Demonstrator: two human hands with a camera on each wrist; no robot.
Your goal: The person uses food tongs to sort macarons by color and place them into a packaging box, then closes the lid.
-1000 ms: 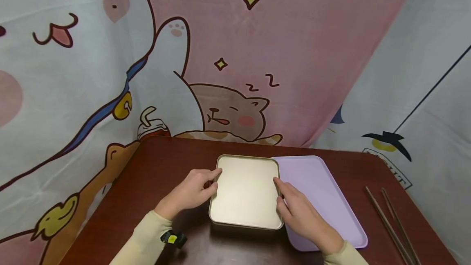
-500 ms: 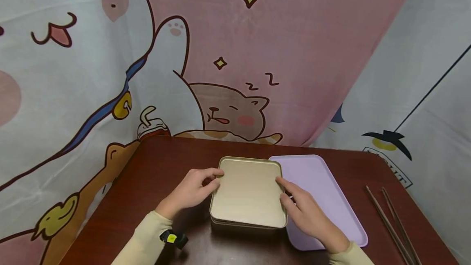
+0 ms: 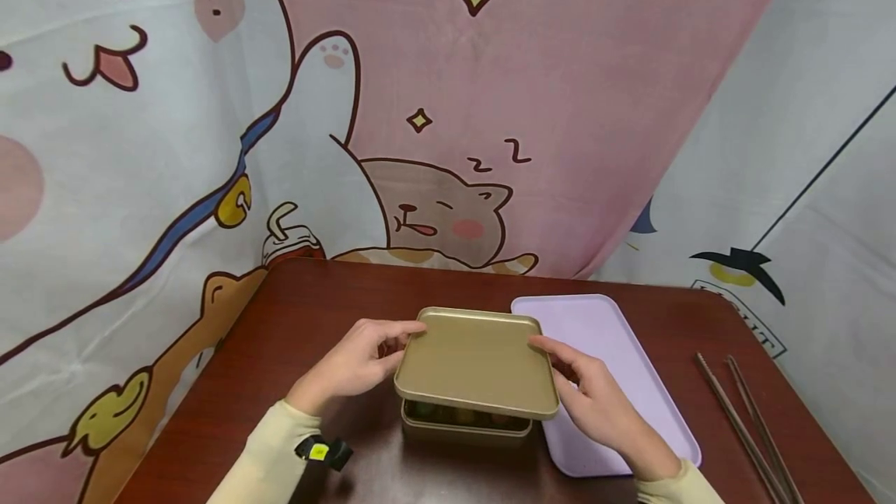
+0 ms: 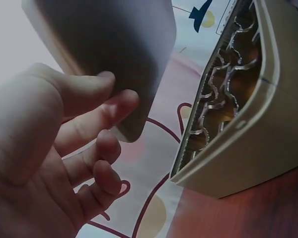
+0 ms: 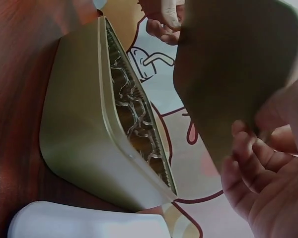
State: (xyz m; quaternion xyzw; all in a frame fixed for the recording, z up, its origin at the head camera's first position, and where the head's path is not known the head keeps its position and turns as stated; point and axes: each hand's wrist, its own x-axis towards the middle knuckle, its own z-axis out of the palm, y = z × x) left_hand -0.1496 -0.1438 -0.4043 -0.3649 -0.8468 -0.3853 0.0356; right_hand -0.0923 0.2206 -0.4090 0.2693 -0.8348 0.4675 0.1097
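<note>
A gold rectangular tin lid [image 3: 479, 360] is raised off its tin box [image 3: 465, 435], its near edge tilted up in the head view. My left hand [image 3: 355, 360] pinches the lid's left edge, thumb and fingers on its rim. On the opposite edge, my right hand [image 3: 595, 399] pinches the lid the same way. Both wrist views show a wide gap between lid and box. Inside the box, a clear wavy-walled divider [image 4: 228, 82] forms several compartments; their contents look brownish and are partly hidden.
A lilac tray [image 3: 609, 356] lies right of the box, partly under my right forearm. Further right lie long metal tongs [image 3: 745, 426]. A printed cartoon cloth [image 3: 560, 99] hangs behind the dark red-brown table [image 3: 336, 294].
The lid has come up off the box between both hands, and its near edge now stands clear, showing the inside. The tray and tongs stay put.
</note>
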